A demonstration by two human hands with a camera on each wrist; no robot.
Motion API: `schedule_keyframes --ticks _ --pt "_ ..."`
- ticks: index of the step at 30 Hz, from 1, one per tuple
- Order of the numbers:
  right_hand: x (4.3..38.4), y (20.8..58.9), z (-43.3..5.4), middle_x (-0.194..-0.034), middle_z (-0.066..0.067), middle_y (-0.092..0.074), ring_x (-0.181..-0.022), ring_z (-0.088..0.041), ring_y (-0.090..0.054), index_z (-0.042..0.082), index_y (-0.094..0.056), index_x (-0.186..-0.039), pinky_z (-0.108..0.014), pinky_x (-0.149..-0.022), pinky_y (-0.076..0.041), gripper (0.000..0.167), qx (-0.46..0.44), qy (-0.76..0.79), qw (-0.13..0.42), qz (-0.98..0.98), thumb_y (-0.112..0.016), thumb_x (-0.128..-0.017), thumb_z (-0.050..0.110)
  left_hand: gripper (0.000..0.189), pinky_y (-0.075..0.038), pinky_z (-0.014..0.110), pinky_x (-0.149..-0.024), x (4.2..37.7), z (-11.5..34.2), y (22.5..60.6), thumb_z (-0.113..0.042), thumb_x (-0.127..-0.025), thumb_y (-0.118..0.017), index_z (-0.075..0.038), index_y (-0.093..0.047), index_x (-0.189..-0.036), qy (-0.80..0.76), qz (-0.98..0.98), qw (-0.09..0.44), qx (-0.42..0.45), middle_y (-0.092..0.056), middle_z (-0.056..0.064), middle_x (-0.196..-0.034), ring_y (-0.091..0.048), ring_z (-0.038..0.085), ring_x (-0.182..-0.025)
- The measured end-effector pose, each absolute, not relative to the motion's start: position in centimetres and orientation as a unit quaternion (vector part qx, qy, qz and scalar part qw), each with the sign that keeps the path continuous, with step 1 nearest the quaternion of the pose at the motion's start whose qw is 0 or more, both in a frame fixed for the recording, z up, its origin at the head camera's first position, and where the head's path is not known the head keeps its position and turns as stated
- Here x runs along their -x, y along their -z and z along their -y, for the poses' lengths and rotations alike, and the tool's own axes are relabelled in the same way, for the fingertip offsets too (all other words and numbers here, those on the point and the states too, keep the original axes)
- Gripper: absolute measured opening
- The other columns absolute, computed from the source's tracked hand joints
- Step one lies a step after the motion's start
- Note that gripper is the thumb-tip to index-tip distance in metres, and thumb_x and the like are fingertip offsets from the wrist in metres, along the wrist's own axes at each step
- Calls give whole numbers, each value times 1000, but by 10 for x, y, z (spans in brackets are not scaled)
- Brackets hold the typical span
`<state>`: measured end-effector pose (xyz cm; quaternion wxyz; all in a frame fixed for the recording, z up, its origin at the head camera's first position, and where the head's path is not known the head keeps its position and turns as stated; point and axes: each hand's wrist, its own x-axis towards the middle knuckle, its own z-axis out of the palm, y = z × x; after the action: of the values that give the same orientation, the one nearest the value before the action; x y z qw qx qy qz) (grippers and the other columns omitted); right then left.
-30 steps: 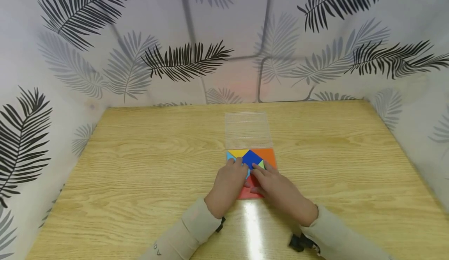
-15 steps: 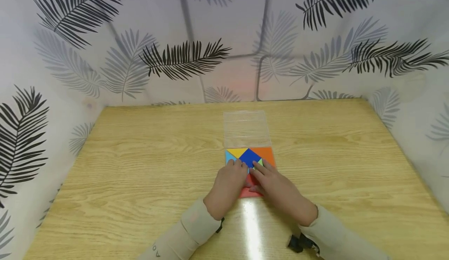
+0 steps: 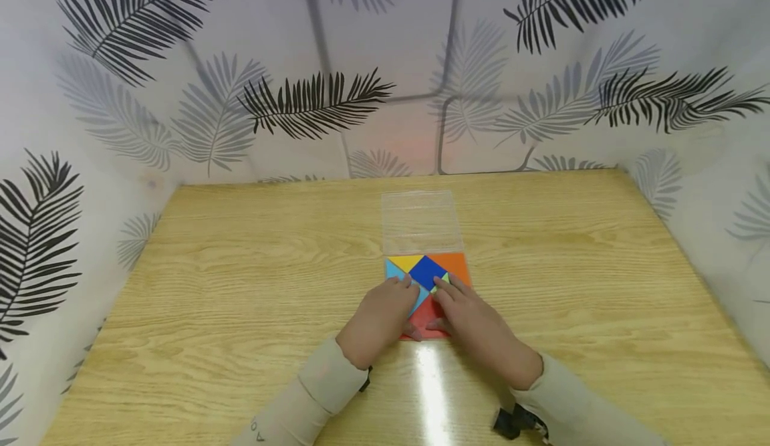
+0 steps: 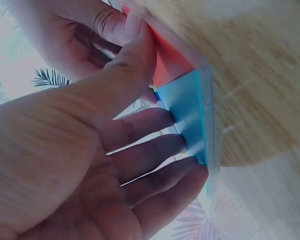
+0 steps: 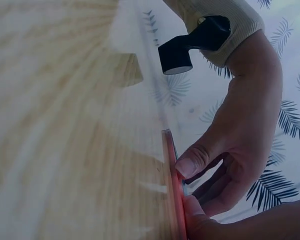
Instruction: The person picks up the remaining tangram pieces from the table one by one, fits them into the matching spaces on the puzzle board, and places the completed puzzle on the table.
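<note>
Flat tangram pieces lie together as a square in a shallow clear case on the table. A dark blue square piece point(image 3: 428, 272) sits between a yellow triangle point(image 3: 405, 261) and an orange piece point(image 3: 458, 267). My left hand point(image 3: 375, 315) rests its fingertips on the light blue pieces point(image 4: 182, 107), and its thumb touches the red piece point(image 4: 172, 62). Fingertips of my right hand point(image 3: 478, 319) touch the light green piece point(image 3: 444, 280), with the thumb on the red near edge. Both hands have relaxed fingers that press on the pieces. Some pieces are partly hidden beneath the hands.
A clear plastic lid point(image 3: 421, 222) lies flat behind the pieces, next to the case. The wooden table point(image 3: 271, 252) extends around it. Leaf-patterned cloth point(image 3: 385, 132) hangs along the back and sides. A black wrist camera point(image 5: 192, 45) is strapped on the right sleeve.
My left hand has shifted slightly left and toward me, and its thumb has drawn back. More of the light blue and red pieces now shows. The right hand has stayed almost still.
</note>
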<state>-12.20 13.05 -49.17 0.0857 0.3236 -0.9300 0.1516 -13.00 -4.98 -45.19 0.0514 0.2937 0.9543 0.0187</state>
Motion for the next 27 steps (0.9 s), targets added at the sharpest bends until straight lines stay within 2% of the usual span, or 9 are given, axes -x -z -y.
schedule_keyframes --ticks 5,12,16,21,27 --pt "121 494 -132 -121 -16 -58 -109 -30 -53 6 -62 -107 -38 -91 -45 42 -322 -131 113 931 -72 -79 37 66 -45 28 -89 129 49 450 -48 -66 -73 -4 -60 -113 -18 -955 62 -291 -52 16 -131 -52 25 -113" --pt "116 495 -132 -117 -17 -59 -99 -32 -53 6 -65 -112 -40 -87 -45 45 -310 -114 133 935 -70 -81 37 71 -49 27 -85 122 38 453 -50 -70 -72 -4 -58 -122 46 -963 52 -261 -53 12 -130 -50 23 -114" --pt "115 490 -137 -122 -17 -55 -105 -31 -49 7 -64 -119 -39 -89 -45 47 -301 -141 85 939 -69 -83 37 68 -51 23 -76 119 35 452 -52 -69 -72 -6 -60 -118 83 -963 31 -253 -58 8 -116 -51 20 -101" --pt "115 481 -144 -130 -15 -48 -107 -26 -44 7 -57 -128 -36 -87 -46 57 -317 -156 10 935 -70 -81 38 63 -49 20 -64 117 32 453 -48 -74 -73 -5 -60 -118 89 -965 43 -243 -52 7 -103 -45 19 -90" --pt "117 477 -145 -123 -16 -51 -102 -27 -46 3 -57 -127 -35 -82 -47 60 -344 -131 15 930 -72 -79 36 56 -50 20 -63 118 29 452 -43 -76 -74 -6 -62 -117 84 -966 42 -240 -53 7 -101 -45 18 -89"
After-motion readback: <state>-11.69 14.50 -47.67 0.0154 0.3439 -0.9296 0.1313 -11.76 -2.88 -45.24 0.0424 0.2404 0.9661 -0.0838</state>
